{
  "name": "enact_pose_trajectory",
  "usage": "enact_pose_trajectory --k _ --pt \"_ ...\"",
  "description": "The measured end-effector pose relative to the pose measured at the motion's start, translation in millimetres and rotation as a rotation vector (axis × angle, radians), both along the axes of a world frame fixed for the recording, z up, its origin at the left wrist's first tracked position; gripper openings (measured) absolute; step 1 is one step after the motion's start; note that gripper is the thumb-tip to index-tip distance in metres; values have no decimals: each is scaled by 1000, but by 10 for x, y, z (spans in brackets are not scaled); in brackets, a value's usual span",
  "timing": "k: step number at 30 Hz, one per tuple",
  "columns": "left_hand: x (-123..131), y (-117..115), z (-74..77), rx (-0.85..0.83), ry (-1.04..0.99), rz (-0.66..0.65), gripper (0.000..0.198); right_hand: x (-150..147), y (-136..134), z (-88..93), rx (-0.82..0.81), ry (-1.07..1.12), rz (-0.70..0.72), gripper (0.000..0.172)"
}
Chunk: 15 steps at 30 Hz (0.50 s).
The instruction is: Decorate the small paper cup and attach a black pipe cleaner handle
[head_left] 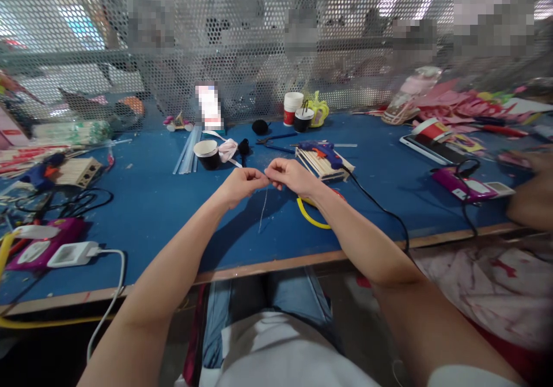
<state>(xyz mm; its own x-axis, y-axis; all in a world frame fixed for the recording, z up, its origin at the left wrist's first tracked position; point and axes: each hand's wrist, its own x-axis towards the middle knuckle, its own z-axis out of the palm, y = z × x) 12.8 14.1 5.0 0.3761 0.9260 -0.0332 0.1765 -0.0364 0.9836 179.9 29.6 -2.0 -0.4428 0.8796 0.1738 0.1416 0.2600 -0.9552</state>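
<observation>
My left hand point(244, 186) and my right hand point(290, 176) meet over the middle of the blue table, fingertips pinched close together. From between them a thin greyish string point(263, 209) dangles toward the tabletop. Both pinches appear to be on its upper end, which the fingers hide. Just beyond my right hand, a blue glue gun point(322, 152) rests on a small wooden slatted rack point(317, 167). Under my right wrist lies a yellow ring point(311, 221), partly covered.
Behind my hands stand a black-and-white paper cup point(207, 155), clear glue sticks point(186, 152), pliers point(276, 137) and a lit phone point(209, 107). A purple power strip point(45, 246) sits at left, another point(464, 185) at right. A co-worker's arm point(533, 191) reaches in from the right.
</observation>
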Motion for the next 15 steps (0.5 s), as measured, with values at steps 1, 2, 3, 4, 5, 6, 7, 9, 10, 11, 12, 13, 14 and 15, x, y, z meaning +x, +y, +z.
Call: enact_pose_trajectory --k 1,2,3,4,5,6,7,9,10,11,12,13,14,15 --pt "-2 -3 6 19 24 4 27 1 -1 1 23 -28 -18 27" --pt "-5 -6 11 40 50 10 26 1 -4 5 45 -59 -33 28" --pt "-7 -7 15 62 74 16 26 0 -8 11 66 -89 -45 28" --pt "-10 -7 16 80 92 22 26 -1 -13 18 85 -115 -52 28" --pt "-11 -6 16 92 103 30 26 -2 -20 26 103 -136 -59 29" --pt "-12 -5 14 99 108 34 26 -3 -26 33 119 -151 -65 29" --pt "-12 -4 10 102 110 37 27 -5 -32 38 133 -161 -71 29" --pt "-9 -3 2 106 112 35 27 -10 -41 41 147 -170 -83 30" --pt "-7 -4 -2 108 112 30 27 -14 -43 38 148 -170 -90 30" --pt "-5 -5 -6 107 111 24 27 -18 -43 33 144 -169 -96 30" --pt "-2 -6 -8 101 111 18 27 -23 -42 26 137 -167 -102 30" --pt "0 -7 -11 94 110 16 27 -28 -40 18 130 -165 -109 30" --pt "1 -8 -13 87 109 14 27 -33 -38 11 126 -166 -116 30" --pt "2 -8 -16 82 108 14 27 -38 -36 6 125 -169 -123 31"
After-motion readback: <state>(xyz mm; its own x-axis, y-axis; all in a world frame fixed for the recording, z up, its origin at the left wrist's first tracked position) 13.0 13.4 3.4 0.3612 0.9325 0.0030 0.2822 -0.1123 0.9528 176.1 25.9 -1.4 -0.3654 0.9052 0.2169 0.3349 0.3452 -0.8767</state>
